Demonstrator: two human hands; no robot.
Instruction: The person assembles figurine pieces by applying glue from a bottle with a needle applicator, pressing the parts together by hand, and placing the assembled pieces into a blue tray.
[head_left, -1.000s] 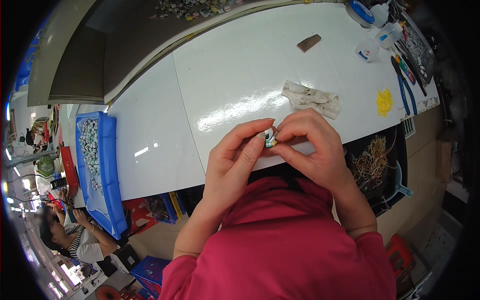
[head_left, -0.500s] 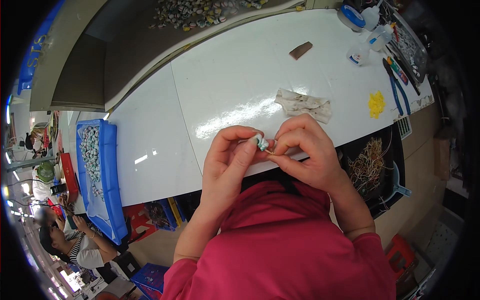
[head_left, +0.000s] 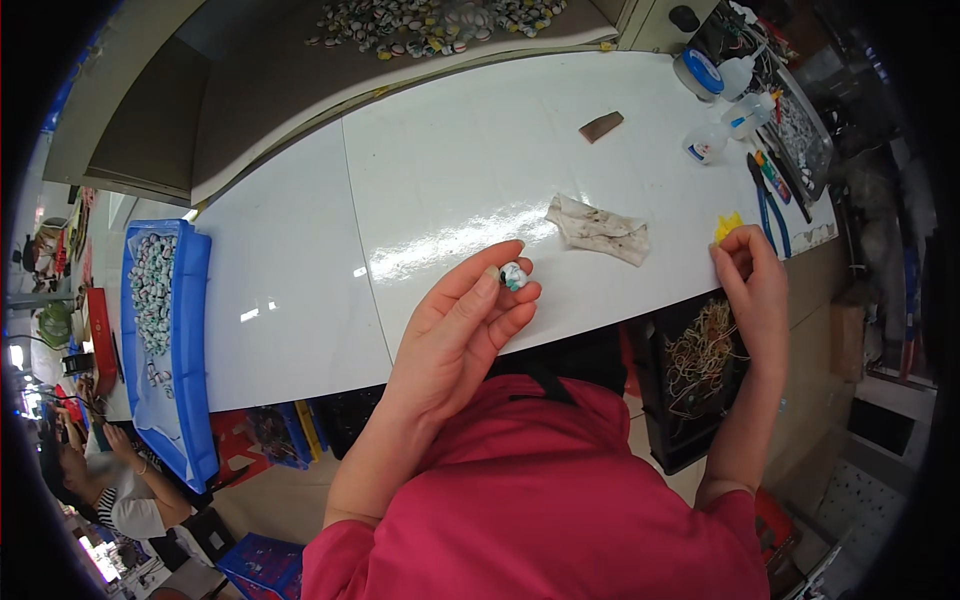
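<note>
Between the thumb and fingers of my left hand (head_left: 445, 330) is a small rounded white-and-green part (head_left: 514, 277), held up over the front of the white table. Over at the table's right side, my right hand (head_left: 757, 285) has its thumb and forefinger drawn together beside a small heap of yellow pieces (head_left: 729, 224). Whether a piece is pinched there is too small to make out. A stained white cloth (head_left: 600, 231) lies flat beyond and between my hands.
A blue tray (head_left: 190, 340) of similar parts stands at the left. More parts (head_left: 450, 28) lie on the raised shelf. Blue-handled pliers (head_left: 768, 210), a squeeze bottle (head_left: 704, 145) and a brown block (head_left: 601, 127) rest to the right. Tangled wires (head_left: 703, 350) fill a black bin below.
My right hand has left the small part and moved right to the yellow pieces. My left hand keeps the part, its fingers now more spread. The whole view has shifted slightly.
</note>
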